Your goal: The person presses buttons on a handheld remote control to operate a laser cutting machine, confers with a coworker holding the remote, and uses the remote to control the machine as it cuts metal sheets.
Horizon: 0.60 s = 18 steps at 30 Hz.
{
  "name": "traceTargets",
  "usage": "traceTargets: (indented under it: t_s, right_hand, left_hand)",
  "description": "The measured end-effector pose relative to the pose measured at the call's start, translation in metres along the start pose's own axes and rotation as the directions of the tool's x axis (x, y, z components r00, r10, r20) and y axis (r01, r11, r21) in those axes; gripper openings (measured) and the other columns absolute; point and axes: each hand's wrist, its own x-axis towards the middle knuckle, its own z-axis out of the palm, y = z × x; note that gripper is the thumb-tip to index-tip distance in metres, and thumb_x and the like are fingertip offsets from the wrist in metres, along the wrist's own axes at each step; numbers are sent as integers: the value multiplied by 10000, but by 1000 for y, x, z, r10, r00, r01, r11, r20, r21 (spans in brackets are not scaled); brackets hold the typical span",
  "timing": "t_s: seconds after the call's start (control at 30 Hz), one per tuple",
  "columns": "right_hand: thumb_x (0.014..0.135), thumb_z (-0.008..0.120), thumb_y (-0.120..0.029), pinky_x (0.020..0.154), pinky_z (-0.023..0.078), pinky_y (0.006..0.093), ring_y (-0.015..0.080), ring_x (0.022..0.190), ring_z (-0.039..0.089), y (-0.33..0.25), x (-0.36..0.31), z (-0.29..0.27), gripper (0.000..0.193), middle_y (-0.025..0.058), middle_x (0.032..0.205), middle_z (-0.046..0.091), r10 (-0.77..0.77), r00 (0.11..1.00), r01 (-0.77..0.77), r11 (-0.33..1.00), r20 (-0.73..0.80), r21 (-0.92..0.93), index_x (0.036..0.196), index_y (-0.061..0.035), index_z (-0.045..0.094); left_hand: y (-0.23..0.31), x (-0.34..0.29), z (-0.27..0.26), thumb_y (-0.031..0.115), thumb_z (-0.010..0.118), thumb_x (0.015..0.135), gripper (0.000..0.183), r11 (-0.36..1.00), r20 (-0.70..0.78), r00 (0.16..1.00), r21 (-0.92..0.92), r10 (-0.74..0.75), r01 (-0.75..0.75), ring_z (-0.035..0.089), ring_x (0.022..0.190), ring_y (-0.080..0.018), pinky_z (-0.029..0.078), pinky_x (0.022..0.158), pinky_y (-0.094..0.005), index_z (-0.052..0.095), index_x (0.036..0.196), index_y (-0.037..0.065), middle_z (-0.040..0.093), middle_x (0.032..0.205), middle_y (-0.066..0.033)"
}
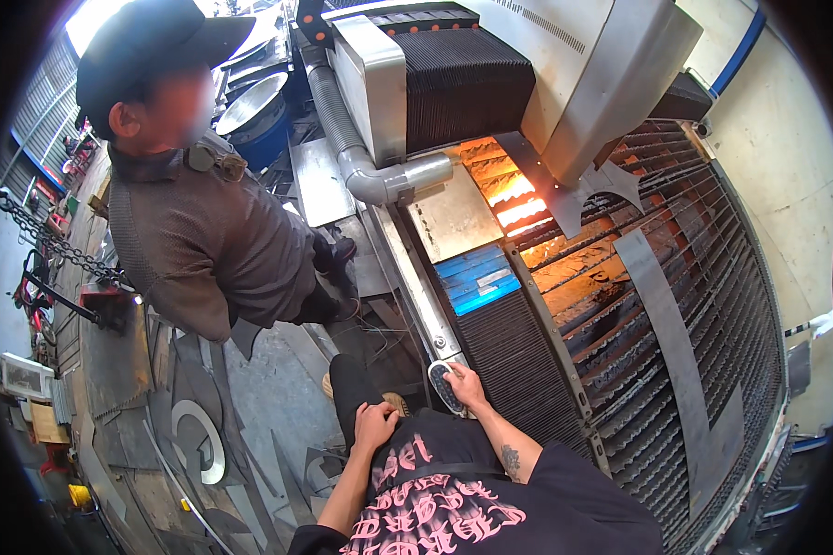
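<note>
An oval handheld remote control (447, 387), black-faced with a pale rim, is in my right hand (466, 385), whose fingers wrap its side beside the machine's metal edge rail (440, 335). My left hand (376, 425) lies on my dark-trousered leg with its fingers loosely out and nothing in them. Ahead, a cutting machine's white head housing (611, 88) stands over the slatted bed (713, 305). Bright orange light glows between the slats under it. A pointed grey metal sheet piece (602, 192) lies beside the glow, and a long flat metal strip (662, 319) lies across the slats nearer me.
On the left stands a person (204, 222) in a dark cap and brown top, facing the machine. A grey ribbed hose (335, 106) runs along the machine. Black bellows (518, 361) cover its near side. Metal offcuts, including a ring (211, 439), litter the floor. Chains (55, 231) hang far left.
</note>
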Motion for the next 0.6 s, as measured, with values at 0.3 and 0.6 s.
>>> traceTargets:
  t_s: [0.3,0.6]
  right_hand:
    - [836,653,-231,835,522,320,238,932,705,-7,-2,-3,395,154,1034,728,45,999,-47,996,28,73,1186,-47,677]
    - [840,651,-217,842,519,315,227,933,702,-3,0,-1,388,155,1029,725,7,1000,-7,999,17,41,1188,-48,675]
  left_hand:
    - [0,0,0,279,622,875,219,1000,5,1000,-11,-6,6,677,937,-267,363,1062,-446,727,919,92,734,908,-99]
    - [1,0,-1,277,623,876,218,1000,10,1000,-11,-14,14,677,936,-265,358,1067,-448,730,925,93,735,912,-95]
